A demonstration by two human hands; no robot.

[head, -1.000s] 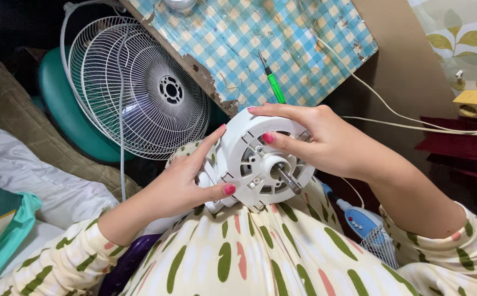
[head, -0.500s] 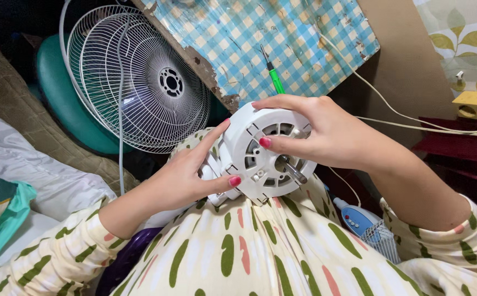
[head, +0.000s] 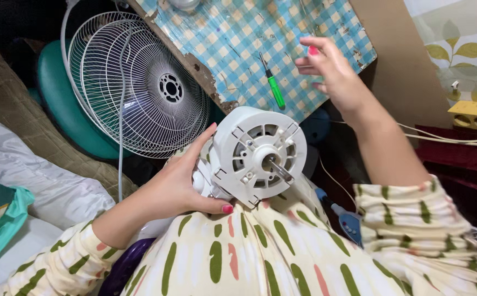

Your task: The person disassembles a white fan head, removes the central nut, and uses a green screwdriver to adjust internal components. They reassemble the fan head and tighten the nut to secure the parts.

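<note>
Only one fan motor is in view, a round white housing with a single metal shaft sticking out of its middle, and it rests on the lap against the patterned clothing. One left hand cups it from the side, its fingers wrapped around the housing's edge and the thumb pressed under its lower rim, so that hand is grasping the motor. One right hand is lifted well above and to the right of the motor, its fingers loosely spread and holding nothing. Just left of those raised fingers lies one screwdriver with a green handle, flat on a table covered in a blue checked cloth. Left of the left hand's fingers stands one white wire fan guard, leaning against a teal round base that is mostly hidden behind it. The guard's top is cut off by the picture's upper edge. A yellow power strip sits far right of the raised hand, with one white cord running from it; where the cord ends is hidden behind the forearm. One blue and white object peeks out beneath the right sleeve, too covered to make out. The back of the motor is hidden by the left palm.
</note>
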